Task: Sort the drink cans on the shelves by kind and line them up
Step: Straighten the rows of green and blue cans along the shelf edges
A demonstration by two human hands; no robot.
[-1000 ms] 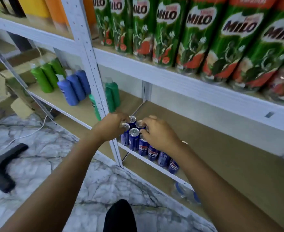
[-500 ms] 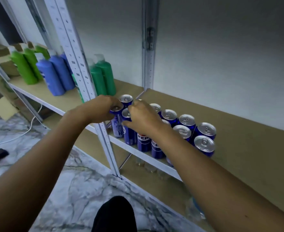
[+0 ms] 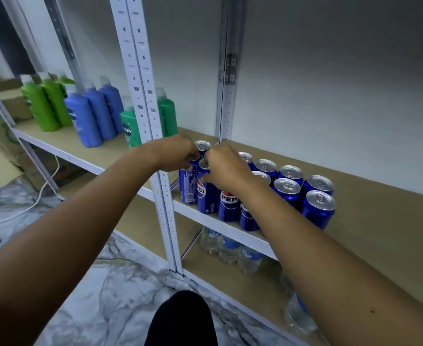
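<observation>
Both hands meet over the near-left corner of a block of blue Pepsi cans [image 3: 230,204] standing upright on the middle shelf [image 3: 380,221], just right of the white perforated upright [image 3: 153,136]. The left hand [image 3: 173,153] comes in from the left with its fingers curled down over the rim of the leftmost front can [image 3: 188,187], the one that shows a barcode and small print rather than the logo; it grips that can by the top. The right hand [image 3: 226,168] sits touching-close beside it, fingers curled and thumb pressed against the side of the second can [image 3: 206,193], holding it near the top. The two hands are almost knuckle to knuckle, with one silver can top [image 3: 203,145] showing just behind the gap between them. To the right of the right hand the cans run on in rows — silver lids facing up, standing close together, the last can [image 3: 319,208] well out past the right wrist. Below the right forearm, on the lower shelf, clear water bottles [image 3: 229,248] with blue labels stand in a line. Far to the left of the left hand, beyond the upright, stand green bottles [image 3: 42,106], blue bottles [image 3: 90,118] and teal-green bottles [image 3: 130,128]. Under both arms lies a marbled floor [image 3: 93,295] — a white cable [image 3: 38,198] trails across it at the left.
</observation>
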